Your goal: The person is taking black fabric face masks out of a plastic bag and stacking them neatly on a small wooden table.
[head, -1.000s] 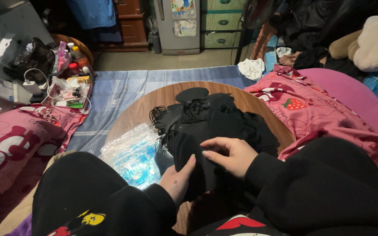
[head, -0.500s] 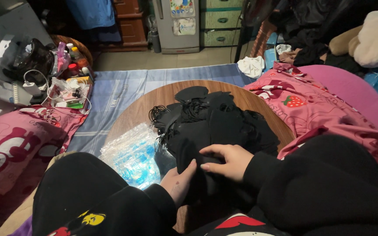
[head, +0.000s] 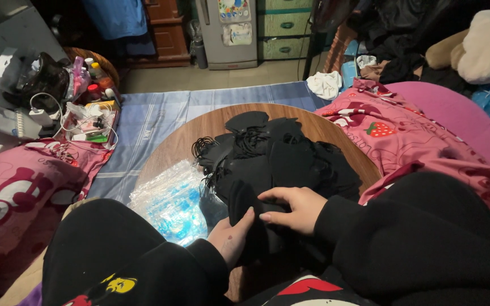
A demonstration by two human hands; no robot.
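Note:
A heap of black cloth pieces with thin black strings (head: pixel 279 156) covers the middle of a round wooden table (head: pixel 182 141). At its near edge my left hand (head: pixel 231 238) and my right hand (head: pixel 290 208) hold one black piece (head: pixel 245 207) between them. The left hand grips it from below, palm up. The right hand lies on top with its fingers curled over the cloth. Both arms are in black sleeves.
A crinkled clear plastic bag with blue print (head: pixel 168 201) lies on the table's left part. Pink bedding (head: pixel 18 192) is at the left, a pink strawberry-print blanket (head: pixel 404 136) at the right. A basket of bottles and cables (head: pixel 86 107) stands on the blue striped mat (head: pixel 160 113).
My right hand has slid left and down over the black piece, its fingers closing on it. The left hand has stayed under the cloth.

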